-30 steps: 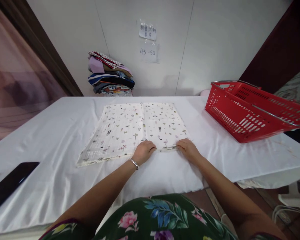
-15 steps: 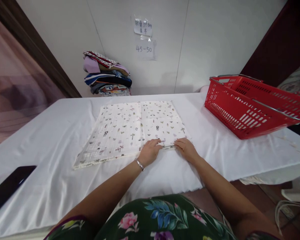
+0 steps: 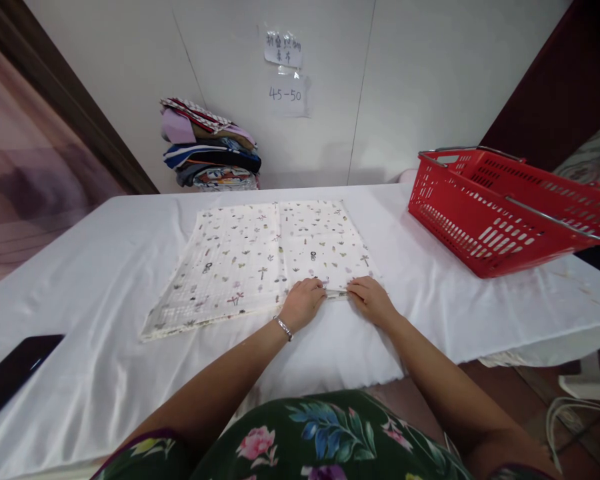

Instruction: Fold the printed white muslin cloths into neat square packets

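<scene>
A white cloth with small printed plants and figures (image 3: 240,260) lies folded in layers on the table, with a crease running down its middle. My left hand (image 3: 304,303) pinches the near edge of this cloth just right of the crease; a silver bracelet circles the wrist. A short way to the right, my right hand (image 3: 371,298) grips the same edge close to the near right corner. Between the two hands the edge is slightly raised and its layers show. The fingertips are partly hidden by the cloth and the hands.
A red plastic basket (image 3: 480,220) with metal handles stands at the right. Folded fabrics (image 3: 213,150) are stacked at the back against the wall. A dark phone-like slab (image 3: 17,373) lies at the left front on the white tablecloth (image 3: 105,267). Handwritten papers (image 3: 286,95) hang on the wall.
My left hand has closed more on the cloth's near edge, and the edge between the hands is lifted slightly. The view has shifted a little; the right hand stays at the corner.
</scene>
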The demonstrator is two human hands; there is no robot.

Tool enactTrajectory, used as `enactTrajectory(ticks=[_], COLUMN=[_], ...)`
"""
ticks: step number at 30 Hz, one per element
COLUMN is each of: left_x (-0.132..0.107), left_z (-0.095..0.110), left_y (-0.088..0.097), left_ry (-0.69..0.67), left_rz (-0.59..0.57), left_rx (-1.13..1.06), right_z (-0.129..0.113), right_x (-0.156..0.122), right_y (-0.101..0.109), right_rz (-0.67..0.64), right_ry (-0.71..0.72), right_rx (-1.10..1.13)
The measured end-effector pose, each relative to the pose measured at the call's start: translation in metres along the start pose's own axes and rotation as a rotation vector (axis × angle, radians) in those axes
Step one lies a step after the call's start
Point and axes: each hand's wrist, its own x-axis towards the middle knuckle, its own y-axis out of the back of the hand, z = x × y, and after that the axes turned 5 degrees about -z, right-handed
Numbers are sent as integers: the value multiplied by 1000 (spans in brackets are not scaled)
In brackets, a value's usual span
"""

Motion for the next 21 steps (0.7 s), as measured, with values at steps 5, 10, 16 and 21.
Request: enactTrajectory(ticks=[5,10,16,21], left_x=[5,8,8,7], left_z=[3,6,6,5], left_y=[-1,-4,-7,-9], left_ry=[56,120,139,117], left_rz=[4,-3,0,16], left_rx=[2,39,76,110], right_z=[-1,-2,-7,-5], right_x=[-1,-1,2,1], right_y=[2,2,2,1], right_rz=[-14,-23,-57,-32], right_ry=[6,16,-7,-12], right_rx=[0,-4,-53,-98])
